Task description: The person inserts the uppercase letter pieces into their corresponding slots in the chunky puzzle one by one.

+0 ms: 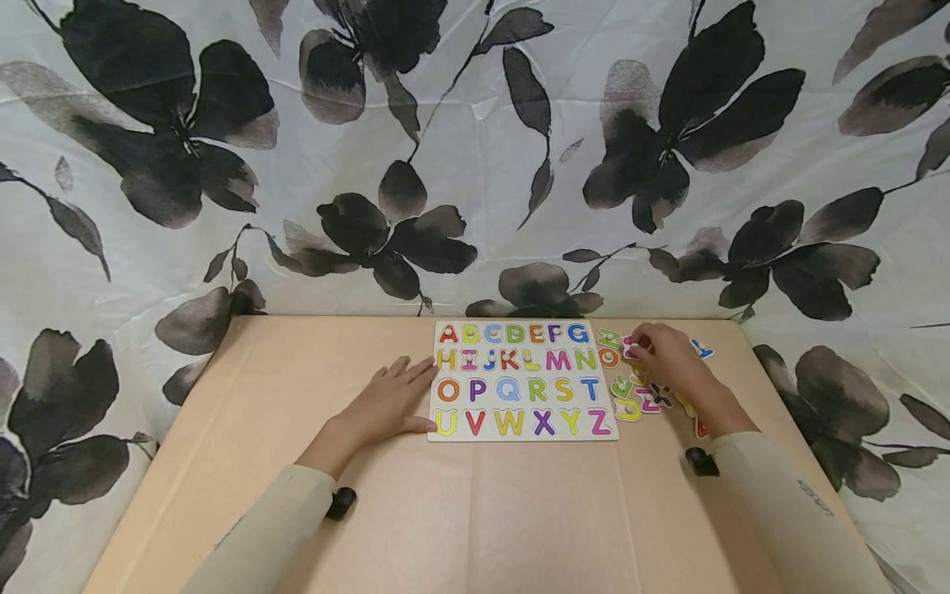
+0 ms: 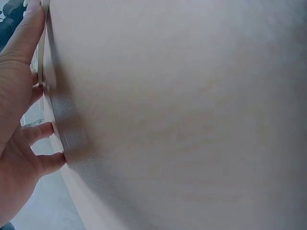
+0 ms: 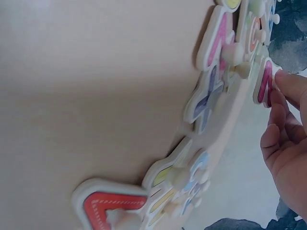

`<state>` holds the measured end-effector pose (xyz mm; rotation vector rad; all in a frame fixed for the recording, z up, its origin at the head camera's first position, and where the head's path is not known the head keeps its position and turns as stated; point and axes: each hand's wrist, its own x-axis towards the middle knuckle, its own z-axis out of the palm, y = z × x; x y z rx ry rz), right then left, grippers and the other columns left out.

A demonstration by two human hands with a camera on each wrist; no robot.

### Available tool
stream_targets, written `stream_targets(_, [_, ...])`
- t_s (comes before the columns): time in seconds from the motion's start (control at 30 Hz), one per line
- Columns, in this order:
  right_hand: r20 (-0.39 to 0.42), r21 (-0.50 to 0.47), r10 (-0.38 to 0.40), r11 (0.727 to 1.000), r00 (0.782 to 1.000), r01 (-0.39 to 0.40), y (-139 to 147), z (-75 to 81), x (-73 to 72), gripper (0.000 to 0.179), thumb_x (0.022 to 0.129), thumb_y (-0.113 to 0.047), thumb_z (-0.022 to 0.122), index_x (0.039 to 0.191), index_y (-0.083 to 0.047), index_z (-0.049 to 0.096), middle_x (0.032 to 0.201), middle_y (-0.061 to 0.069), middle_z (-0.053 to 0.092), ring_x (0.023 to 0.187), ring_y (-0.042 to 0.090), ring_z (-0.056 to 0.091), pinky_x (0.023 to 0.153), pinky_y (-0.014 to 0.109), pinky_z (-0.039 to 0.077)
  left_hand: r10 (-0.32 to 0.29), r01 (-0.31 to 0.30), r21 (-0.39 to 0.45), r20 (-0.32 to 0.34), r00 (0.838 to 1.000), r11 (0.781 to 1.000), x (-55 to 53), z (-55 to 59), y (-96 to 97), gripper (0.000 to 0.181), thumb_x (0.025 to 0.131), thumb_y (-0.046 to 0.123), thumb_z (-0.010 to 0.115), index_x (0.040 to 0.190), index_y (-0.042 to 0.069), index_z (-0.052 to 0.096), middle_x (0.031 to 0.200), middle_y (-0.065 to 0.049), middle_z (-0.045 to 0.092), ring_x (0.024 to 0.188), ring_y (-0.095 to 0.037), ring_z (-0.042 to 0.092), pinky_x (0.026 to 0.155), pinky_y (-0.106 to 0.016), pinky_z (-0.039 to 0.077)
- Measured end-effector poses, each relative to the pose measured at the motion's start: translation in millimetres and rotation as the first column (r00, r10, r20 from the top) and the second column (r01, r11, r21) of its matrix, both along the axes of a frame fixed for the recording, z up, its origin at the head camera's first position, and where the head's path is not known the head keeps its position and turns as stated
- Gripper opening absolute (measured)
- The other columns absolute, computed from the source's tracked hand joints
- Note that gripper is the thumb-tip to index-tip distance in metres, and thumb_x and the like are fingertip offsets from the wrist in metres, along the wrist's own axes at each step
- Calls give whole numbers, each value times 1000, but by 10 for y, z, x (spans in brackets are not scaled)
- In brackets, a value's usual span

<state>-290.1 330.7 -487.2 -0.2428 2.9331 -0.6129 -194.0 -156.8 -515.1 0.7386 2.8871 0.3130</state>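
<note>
A white alphabet puzzle board (image 1: 523, 403) lies flat on the table, with rows of coloured letters from A to Z. My left hand (image 1: 389, 400) rests at the board's left side, fingers spread and thumb at its lower left corner. Above the loose pieces to the right of the board, my right hand (image 1: 671, 363) pinches a pink letter puzzle piece (image 3: 265, 84) between thumb and fingers. This piece appears tilted and raised in the right wrist view, where curled fingers hide part of it. Which letter it is I cannot tell.
Loose knobbed letters crowd the board's right side, among them an orange O (image 1: 609, 357), a purple X (image 1: 660, 394) and a blue letter (image 1: 701, 348). A red angular piece (image 3: 115, 197) lies nearer my right wrist. Behind the tan table (image 1: 475, 511) hangs a floral cloth (image 1: 490, 165).
</note>
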Motion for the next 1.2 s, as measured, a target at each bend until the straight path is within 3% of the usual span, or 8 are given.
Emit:
stream_targets(0.37, [41,-64,21,998,999,-19,-281,16,-45,23,102,-22,66,114,-2,61,99,13,65,90,25,57,75,29,53,4,-4,-10,2,1000,1000,-19,-25,-9,102,87,71,67,163,13,32,171,-6,29,153,-47,29,118,-69,31])
stream_targets(0.63, [27,-123,53,991,998,-49,-524,-27,-27,22,100,-24,69,112,-6,63,94,10,64,85,23,58,67,24,52,1,-1,-7,8,1000,1000,-25,-20,-9,102,87,71,67,164,14,31,171,-6,27,153,-47,28,118,-69,31])
stream_targets(1.2, [68,-214,80,975,994,-64,-990,-121,-93,20,98,-29,73,95,-11,66,81,3,64,76,18,58,64,28,48,2,-2,1,31,1000,1000,-67,12,-24,102,87,69,69,164,13,31,171,-6,28,154,-48,27,119,-69,29])
